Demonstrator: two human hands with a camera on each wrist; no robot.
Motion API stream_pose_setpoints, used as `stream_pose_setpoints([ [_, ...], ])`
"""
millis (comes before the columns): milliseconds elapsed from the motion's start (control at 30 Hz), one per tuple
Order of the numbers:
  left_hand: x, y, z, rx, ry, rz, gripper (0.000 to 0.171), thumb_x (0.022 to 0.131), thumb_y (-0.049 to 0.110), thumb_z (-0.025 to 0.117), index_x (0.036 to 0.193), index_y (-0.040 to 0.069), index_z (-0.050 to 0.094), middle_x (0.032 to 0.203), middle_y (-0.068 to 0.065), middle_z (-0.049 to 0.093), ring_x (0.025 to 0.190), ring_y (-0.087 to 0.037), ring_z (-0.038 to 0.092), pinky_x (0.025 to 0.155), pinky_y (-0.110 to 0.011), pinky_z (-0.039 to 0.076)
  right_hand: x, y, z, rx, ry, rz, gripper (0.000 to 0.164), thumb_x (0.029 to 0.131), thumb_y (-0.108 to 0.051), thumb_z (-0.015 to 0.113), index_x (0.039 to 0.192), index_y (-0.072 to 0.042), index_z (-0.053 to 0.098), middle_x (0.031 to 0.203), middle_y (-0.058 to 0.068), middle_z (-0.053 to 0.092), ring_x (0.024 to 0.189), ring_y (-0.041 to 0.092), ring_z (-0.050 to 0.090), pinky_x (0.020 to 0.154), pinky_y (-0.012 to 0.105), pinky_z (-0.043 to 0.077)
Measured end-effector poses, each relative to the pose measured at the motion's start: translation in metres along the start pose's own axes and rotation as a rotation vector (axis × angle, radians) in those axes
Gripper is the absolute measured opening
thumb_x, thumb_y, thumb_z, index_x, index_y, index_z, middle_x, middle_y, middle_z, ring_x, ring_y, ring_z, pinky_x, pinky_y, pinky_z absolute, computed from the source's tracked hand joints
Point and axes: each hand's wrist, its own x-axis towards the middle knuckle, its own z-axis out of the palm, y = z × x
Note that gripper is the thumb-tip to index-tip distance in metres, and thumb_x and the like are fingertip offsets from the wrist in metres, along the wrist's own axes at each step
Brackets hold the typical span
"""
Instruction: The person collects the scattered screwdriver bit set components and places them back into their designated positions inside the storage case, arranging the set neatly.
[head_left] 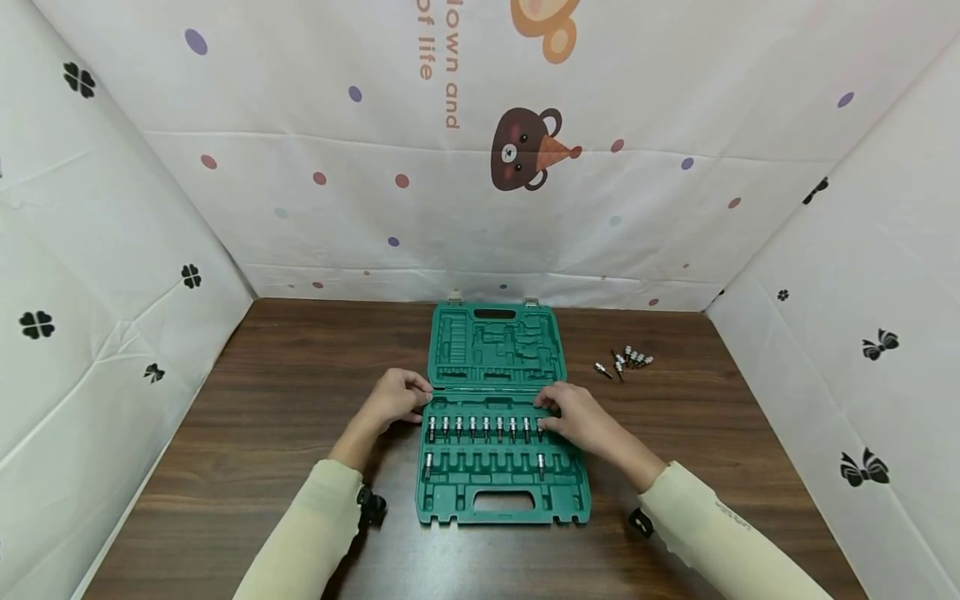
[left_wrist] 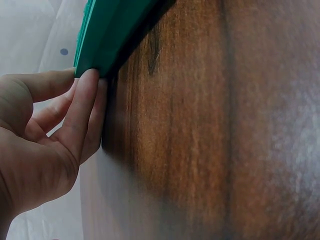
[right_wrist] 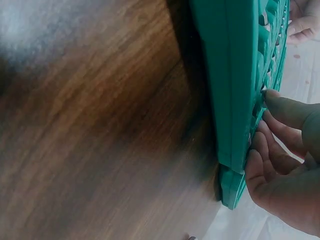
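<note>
A green plastic tool case [head_left: 480, 492] lies opened flat on the table, its lid [head_left: 497, 333] folded back away from me. Bit sockets [head_left: 486, 427] with silver tops stand in a row across the near half. Below that row sit a bit socket [head_left: 428, 466] at the left end and another [head_left: 541, 467] toward the right. My left hand [head_left: 397, 395] pinches the case's left edge near the hinge, seen closely in the left wrist view. With thumb and fingers, my right hand [head_left: 577, 414] holds the bit socket [head_left: 540, 425] at the right end of the upper row.
Several loose bit sockets [head_left: 630, 358] lie in a cluster on the brown wood table [head_left: 315, 350], right of the lid. White printed cloth [head_left: 420, 217] walls off the back and both sides. A carry-handle slot [head_left: 503, 501] opens at the case's near edge.
</note>
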Motion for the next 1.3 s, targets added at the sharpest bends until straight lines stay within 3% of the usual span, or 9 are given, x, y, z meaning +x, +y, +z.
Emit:
stream_pose_setpoints([
  [433,-0.001,0.002,0.0,0.0,-0.001,-0.001,0.011,0.1,0.003,0.065,0.108,-0.001,0.071,0.106,-0.016,0.067,0.093,-0.026,0.068,0.069,-0.038,0.065,0.011,0.005,-0.001,0.025,-0.037,0.022,0.018,0.089,-0.014,0.083,0.103,-0.013,0.07,0.095,-0.002,0.064,0.086,0.012,0.058,0.074,0.032,0.054],
  [933,-0.001,0.001,0.001,0.006,0.0,-0.007,0.01,0.1,0.004,0.065,0.108,0.0,0.071,0.106,-0.015,0.066,0.092,-0.026,0.067,0.069,-0.037,0.065,0.007,0.004,0.001,0.037,-0.012,0.024,0.016,0.089,-0.014,0.082,0.102,-0.013,0.071,0.096,-0.001,0.065,0.086,0.011,0.058,0.076,0.032,0.055],
  [1300,0.0,0.0,0.001,-0.003,0.003,-0.004,0.011,0.1,0.003,0.065,0.108,-0.001,0.071,0.105,-0.015,0.067,0.092,-0.025,0.067,0.068,-0.038,0.065,-0.001,0.015,0.002,0.041,0.054,-0.09,0.017,0.093,-0.012,0.079,0.109,-0.013,0.073,0.105,-0.001,0.068,0.092,0.011,0.063,0.078,0.029,0.058],
])
